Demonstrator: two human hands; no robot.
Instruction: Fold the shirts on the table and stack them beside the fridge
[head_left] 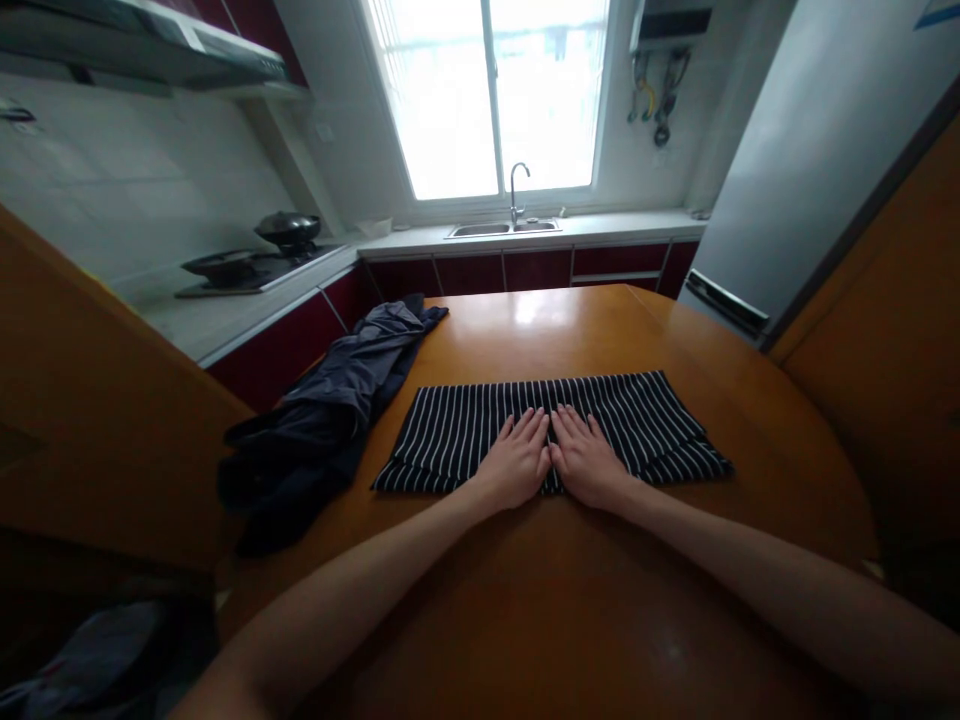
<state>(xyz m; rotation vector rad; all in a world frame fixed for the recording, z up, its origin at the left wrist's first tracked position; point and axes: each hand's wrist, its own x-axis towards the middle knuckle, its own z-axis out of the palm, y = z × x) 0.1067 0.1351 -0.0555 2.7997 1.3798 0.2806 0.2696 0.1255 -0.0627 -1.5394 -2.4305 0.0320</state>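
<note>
Top center: bright window (450, 110); sink (481, 230) and faucet (514, 212) below it, white counter (420, 238) over dark red cabinets (470, 272). Upper left: range hood (150, 50). Left: black cooktop (281, 268), lidded wok (287, 228), second pan (221, 266). Upper right: wall unit (670, 25), hoses (649, 100) underneath; silver fridge (810, 170).

Bright window (491, 100) above pale countertop (420, 238); light walls (337, 170); silver refrigerator (787, 170), right; glossy wooden table (585, 345) reflects light.

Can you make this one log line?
left hand: flat on striped cloth | right hand: same | cloth: on table | dark clothes: left of cloth
</note>
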